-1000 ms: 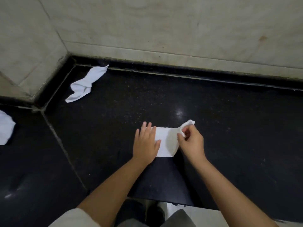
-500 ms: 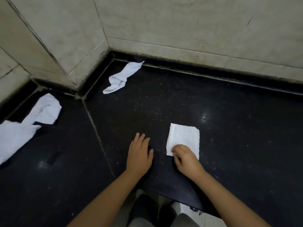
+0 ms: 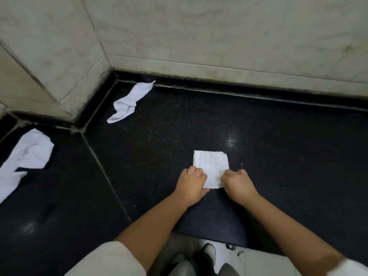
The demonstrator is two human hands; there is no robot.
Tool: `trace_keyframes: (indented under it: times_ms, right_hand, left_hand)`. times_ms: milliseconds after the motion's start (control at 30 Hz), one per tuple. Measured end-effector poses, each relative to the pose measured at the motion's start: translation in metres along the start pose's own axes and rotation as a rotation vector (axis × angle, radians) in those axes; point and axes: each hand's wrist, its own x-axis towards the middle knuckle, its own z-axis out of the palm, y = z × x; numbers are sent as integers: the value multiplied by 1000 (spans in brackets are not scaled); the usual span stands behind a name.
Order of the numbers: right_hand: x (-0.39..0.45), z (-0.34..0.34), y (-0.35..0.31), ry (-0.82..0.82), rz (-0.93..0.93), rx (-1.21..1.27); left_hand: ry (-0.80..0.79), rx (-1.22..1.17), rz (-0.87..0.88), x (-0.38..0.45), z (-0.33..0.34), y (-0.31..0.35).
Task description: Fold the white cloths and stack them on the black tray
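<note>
Here, both hands (image 3: 191,184) (image 3: 238,185) gripping folded cloth's (image 3: 212,166) near edge.

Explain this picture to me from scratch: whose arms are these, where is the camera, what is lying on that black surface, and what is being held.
There is no machine here. A person wears a wide-angle camera on the head, so you look down along their own bare arms. The left hand and right hand both have curled fingers gripping the near edge of a folded white cloth, which lies flat on a black stone counter set against pale marbled wall tiles. Two more white cloths wait unfolded: a crumpled one near the back corner and a larger one at the far left. A darker matte patch at the counter's near edge may be the black tray; I cannot tell for sure.
</note>
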Motion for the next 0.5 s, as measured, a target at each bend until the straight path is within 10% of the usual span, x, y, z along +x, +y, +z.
trace_keyframes:
  times_ms: [500]
  right_hand:
    - [-125,-72,78,81,635,976]
  left_hand:
    - [115,-23,418,33,-36,105]
